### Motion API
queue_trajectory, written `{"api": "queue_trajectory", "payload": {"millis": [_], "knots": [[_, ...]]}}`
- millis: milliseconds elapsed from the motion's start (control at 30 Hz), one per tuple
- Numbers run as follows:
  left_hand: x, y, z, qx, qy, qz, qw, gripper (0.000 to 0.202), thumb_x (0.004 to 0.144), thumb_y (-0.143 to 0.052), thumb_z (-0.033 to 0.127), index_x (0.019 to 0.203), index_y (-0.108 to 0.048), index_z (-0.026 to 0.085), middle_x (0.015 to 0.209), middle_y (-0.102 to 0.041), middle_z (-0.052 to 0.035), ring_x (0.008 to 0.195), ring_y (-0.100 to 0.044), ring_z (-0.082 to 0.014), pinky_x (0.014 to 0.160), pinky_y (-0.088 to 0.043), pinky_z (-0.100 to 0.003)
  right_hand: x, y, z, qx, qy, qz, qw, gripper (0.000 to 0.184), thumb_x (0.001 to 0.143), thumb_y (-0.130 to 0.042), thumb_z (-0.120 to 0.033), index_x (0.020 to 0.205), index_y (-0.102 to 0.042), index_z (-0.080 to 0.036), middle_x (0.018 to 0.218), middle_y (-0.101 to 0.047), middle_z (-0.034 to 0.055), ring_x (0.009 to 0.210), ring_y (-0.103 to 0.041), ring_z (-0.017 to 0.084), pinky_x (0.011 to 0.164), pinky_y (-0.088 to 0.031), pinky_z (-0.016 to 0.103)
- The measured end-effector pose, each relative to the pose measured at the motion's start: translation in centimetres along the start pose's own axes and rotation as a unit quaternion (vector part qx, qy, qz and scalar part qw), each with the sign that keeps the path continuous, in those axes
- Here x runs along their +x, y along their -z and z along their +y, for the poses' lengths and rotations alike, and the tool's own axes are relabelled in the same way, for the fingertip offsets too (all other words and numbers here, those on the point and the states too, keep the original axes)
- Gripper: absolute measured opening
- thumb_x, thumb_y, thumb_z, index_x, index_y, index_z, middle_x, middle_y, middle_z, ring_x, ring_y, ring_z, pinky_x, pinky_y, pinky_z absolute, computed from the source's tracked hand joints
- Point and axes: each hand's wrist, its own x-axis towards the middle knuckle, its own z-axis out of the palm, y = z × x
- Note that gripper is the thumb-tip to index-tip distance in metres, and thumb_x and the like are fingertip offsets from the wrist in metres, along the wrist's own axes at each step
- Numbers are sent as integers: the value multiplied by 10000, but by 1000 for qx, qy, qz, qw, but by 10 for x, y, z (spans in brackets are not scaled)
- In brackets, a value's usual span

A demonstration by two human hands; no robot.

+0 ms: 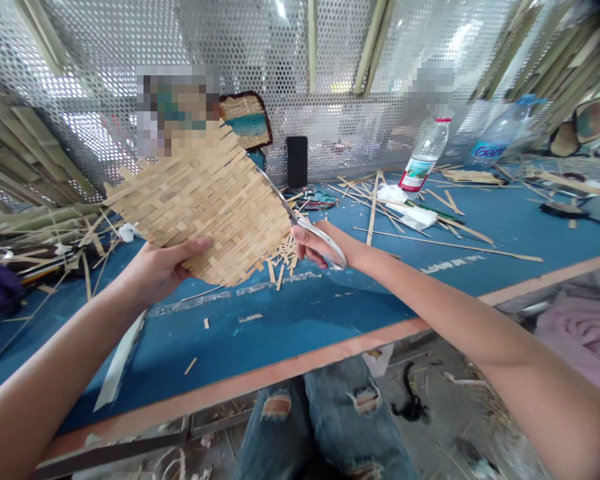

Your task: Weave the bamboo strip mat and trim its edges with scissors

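My left hand (163, 267) grips the lower edge of a woven bamboo mat (200, 200), thumb on top, and holds it tilted up above the blue table (305, 313). My right hand (320, 245) is closed round the handles of silver scissors (300, 217). Their blades run up along the mat's right edge. A small heap of cut strip ends (280, 257) lies on the table just under the mat.
Loose bamboo strips (380, 200) lie scattered across the table. A black phone (297, 161) stands against the perforated metal wall. Two plastic bottles (425, 157) stand at the back right. Bundles of bamboo (30, 220) lie at the left. My knees in torn jeans (325, 420) show under the table edge.
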Motion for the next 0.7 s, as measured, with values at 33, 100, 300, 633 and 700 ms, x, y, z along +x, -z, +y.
{"api": "queue_trajectory", "payload": {"millis": [33,100,300,633,700], "knots": [[0,0,0,3,-1,-2,1000,873,558,-1004,317,1360,-668,237,1127,-807,-70,890,-792,-245,679,-680,-274,1,1,1,-2,-3,-9,1000,835,832,-319,-950,705,-588,-170,439,-451,-39,377,-469,101,461,-419,250],[-1,0,0,13,6,-8,1000,852,548,-1005,329,1332,-688,218,1122,-808,-80,903,-792,-265,677,-683,-291,3,4,3,-10,17,-30,999,861,785,-280,-988,771,-572,-178,509,-443,-46,424,-472,106,471,-423,257],[-4,-6,-5,34,26,-26,999,944,509,-1018,377,1371,-668,214,1168,-798,-101,996,-779,-305,716,-686,-322,5,5,8,-26,63,-50,996,798,829,-215,-962,834,-475,-207,699,-454,-20,562,-465,111,563,-475,277],[-5,-6,-3,38,18,-33,999,884,560,-1002,366,1371,-675,232,1192,-793,-101,1012,-776,-309,688,-682,-298,-4,-12,-8,41,19,45,998,711,904,-407,-866,722,-534,-190,497,-513,-41,387,-506,83,414,-418,215],[-6,-5,-2,38,17,-34,999,859,569,-999,365,1357,-687,225,1196,-792,-104,1031,-771,-316,713,-685,-310,-5,-14,-11,55,16,52,997,690,896,-451,-856,731,-535,-191,495,-503,-51,367,-490,76,371,-392,205]]}}
